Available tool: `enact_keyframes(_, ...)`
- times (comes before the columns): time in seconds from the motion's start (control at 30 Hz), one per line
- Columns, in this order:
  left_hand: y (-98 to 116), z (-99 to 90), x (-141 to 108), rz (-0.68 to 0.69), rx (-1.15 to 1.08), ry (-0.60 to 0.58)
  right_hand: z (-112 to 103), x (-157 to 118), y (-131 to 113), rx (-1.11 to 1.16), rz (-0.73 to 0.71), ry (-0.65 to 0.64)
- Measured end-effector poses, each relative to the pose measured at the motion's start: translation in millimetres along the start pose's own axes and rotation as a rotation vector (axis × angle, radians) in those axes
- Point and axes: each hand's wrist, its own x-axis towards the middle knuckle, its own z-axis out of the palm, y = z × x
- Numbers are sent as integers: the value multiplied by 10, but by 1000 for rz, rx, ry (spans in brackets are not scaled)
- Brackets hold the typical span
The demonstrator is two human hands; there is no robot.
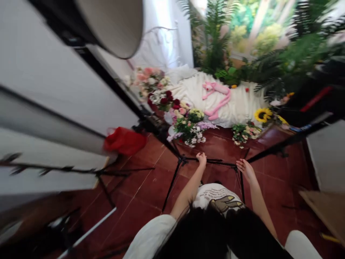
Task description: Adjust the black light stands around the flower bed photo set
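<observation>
My left hand is raised at the near side of a thin black bar that runs between two stands; its fingers are curled, and whether they hold the bar is too small to tell. Further right, my right hand has its fingers stretched out beside the bar's right end and the right black stand. Nothing shows in that hand. The left black stand slants up to a large round lamp head. Both hands are above the red tiled floor.
Beyond the bar, a white cloth bears a pink plush toy, with flower bunches along its edge and a sunflower. A red bag hangs at left. Another stand and a brown board flank me.
</observation>
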Motion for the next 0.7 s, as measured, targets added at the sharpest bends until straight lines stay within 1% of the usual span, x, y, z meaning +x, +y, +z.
enact_keyframes(0.07,7,491,-71,-61,19,-118,-140,-108,-51,82,-21,84)
enact_keyframes(0.1,59,738,-107,-69,12,-189,-201,-155,-86,122,-21,130)
enact_keyframes(0.13,138,982,-150,-49,-4,-275,-260,-197,-126,165,-22,170)
enact_keyframes(0.2,353,1440,-275,51,-55,-474,-375,-268,-220,265,-15,227)
enact_keyframes(0.23,477,1647,-359,136,-76,-585,-430,-298,-275,324,-13,236)
enact_keyframes(0.3,733,2007,-561,250,-91,-747,-530,-343,-404,460,-11,203)
enact_keyframes(0.33,858,2162,-673,337,-103,-846,-574,-359,-481,534,-14,167)
enact_keyframes(0.4,1091,2432,-898,490,-162,-995,-644,-377,-665,684,-31,76)
enact_keyframes(0.43,1196,2550,-1003,553,-188,-1047,-673,-382,-771,755,-40,37)
enact_keyframes(0.5,1369,2758,-1181,635,-215,-1093,-723,-389,-995,871,-63,-44)
enact_keyframes(0.53,1433,2847,-1248,647,-208,-1097,-747,-393,-1106,911,-69,-84)
enact_keyframes(0.6,1511,2988,-1336,621,-171,-1064,-795,-405,-1301,951,-45,-150)
enact_keyframes(0.7,1529,3089,-1365,569,-121,-1004,-859,-427,-1487,936,29,-195)
